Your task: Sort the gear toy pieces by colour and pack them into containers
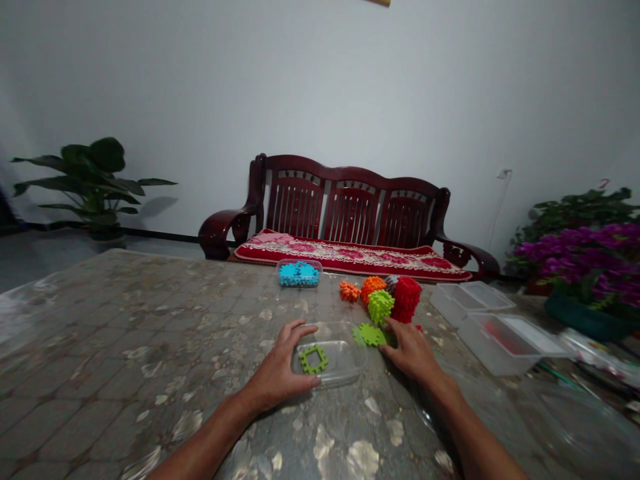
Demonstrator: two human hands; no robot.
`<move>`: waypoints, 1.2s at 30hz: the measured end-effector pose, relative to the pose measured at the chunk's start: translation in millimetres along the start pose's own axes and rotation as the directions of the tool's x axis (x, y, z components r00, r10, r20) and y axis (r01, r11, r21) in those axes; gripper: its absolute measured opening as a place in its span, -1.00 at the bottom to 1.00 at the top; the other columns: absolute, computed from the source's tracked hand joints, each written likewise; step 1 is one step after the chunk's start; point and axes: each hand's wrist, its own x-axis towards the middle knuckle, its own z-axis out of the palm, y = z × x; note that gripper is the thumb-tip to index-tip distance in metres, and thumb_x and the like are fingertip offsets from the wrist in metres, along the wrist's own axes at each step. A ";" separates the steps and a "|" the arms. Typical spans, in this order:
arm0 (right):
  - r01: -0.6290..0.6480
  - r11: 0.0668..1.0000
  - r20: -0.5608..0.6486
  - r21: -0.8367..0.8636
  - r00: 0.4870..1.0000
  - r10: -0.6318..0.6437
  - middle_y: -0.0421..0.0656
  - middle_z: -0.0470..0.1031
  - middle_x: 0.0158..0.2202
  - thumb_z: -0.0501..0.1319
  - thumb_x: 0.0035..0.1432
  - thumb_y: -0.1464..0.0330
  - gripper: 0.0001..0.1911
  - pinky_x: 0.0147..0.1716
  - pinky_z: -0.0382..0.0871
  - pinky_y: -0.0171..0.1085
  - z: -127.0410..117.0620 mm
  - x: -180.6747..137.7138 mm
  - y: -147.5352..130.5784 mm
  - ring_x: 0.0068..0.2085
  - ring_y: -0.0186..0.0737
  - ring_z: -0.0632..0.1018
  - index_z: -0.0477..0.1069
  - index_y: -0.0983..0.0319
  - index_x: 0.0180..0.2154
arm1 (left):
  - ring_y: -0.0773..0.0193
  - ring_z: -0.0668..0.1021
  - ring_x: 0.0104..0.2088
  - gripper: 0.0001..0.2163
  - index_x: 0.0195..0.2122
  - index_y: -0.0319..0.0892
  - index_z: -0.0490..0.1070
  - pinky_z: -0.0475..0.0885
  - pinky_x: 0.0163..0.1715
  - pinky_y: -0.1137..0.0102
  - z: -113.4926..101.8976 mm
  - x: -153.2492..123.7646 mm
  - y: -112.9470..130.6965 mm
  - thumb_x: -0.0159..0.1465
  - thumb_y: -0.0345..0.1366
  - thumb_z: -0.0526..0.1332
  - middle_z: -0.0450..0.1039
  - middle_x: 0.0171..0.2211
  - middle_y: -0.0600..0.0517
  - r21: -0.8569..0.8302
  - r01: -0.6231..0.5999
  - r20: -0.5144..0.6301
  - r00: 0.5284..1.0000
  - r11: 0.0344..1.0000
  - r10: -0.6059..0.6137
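A clear plastic container (345, 360) rests on the table before me, with one green square frame piece (313, 359) lying in it. My left hand (283, 367) spans the container's left end, thumb on the near rim and fingers on the far rim. Just past the container's right side, my right hand (413, 350) has thumb and fingers about flat green notched pieces (371, 335); part of them is hidden by the hand. Behind it stand a stack of green notched pieces (381, 306), a red stack (406, 299), orange pieces (373, 290) and a smaller orange cluster (349, 291).
A lidded container of blue pieces (299, 274) sits at the table's far edge. On the right are translucent boxes (505, 340), clear plastic lids (575, 417) and a pot of purple flowers (585, 267). A wooden bench (350, 200) stands beyond the patterned table (150, 347).
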 end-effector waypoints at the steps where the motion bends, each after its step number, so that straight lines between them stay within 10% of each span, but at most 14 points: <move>1: 0.003 1.000 -0.016 0.022 1.000 -0.003 -0.03 0.61 0.09 0.27 0.10 0.35 -0.37 0.14 0.32 -0.09 0.6 0.2 0.0 0.10 0.06 0.53 0.42 0.21 0.24 | -0.14 0.31 0.37 -0.24 0.24 -0.06 0.38 0.22 0.38 -0.01 -0.1 0.0 0.2 -0.07 -0.37 0.44 0.15 0.35 -0.15 -0.002 0.003 -0.001 1.000 1.000 -0.003; 11: -0.065 0.979 -0.364 0.194 0.922 0.133 -0.02 0.60 0.00 0.11 0.22 0.26 -0.60 0.00 0.41 -0.12 -19.0 21.2 -12.3 -0.03 -0.03 0.57 0.48 0.22 0.04 | -0.16 0.28 0.39 -0.19 0.27 -0.10 0.34 0.18 0.40 -0.04 2.7 1.3 -1.5 -0.09 -0.38 0.44 0.17 0.36 -0.19 -0.026 0.006 -0.021 1.000 1.000 -0.006; 28: -0.234 0.952 -0.171 -0.199 0.964 0.202 0.07 0.62 -0.02 0.18 0.34 0.22 -0.65 -0.14 0.39 -0.17 -36.1 52.6 -38.6 -0.01 0.04 0.61 0.45 0.21 0.08 | -0.17 0.27 0.40 -0.17 0.29 -0.06 0.35 0.19 0.40 -0.03 1.7 0.5 -0.5 -0.09 -0.35 0.47 0.17 0.38 -0.18 -0.050 0.003 -0.022 1.000 0.999 -0.004; 36: -0.189 0.943 -0.240 0.274 0.936 0.258 -0.02 0.62 -0.02 0.24 0.19 0.19 -0.59 -0.12 0.46 -0.15 -38.9 47.6 -32.7 -0.09 -0.03 0.63 0.46 0.19 0.05 | -0.19 0.26 0.40 -0.14 0.30 -0.08 0.34 0.16 0.41 -0.04 1.9 1.5 -0.4 -0.11 -0.35 0.49 0.17 0.37 -0.19 -0.059 0.009 -0.016 1.000 0.998 -0.010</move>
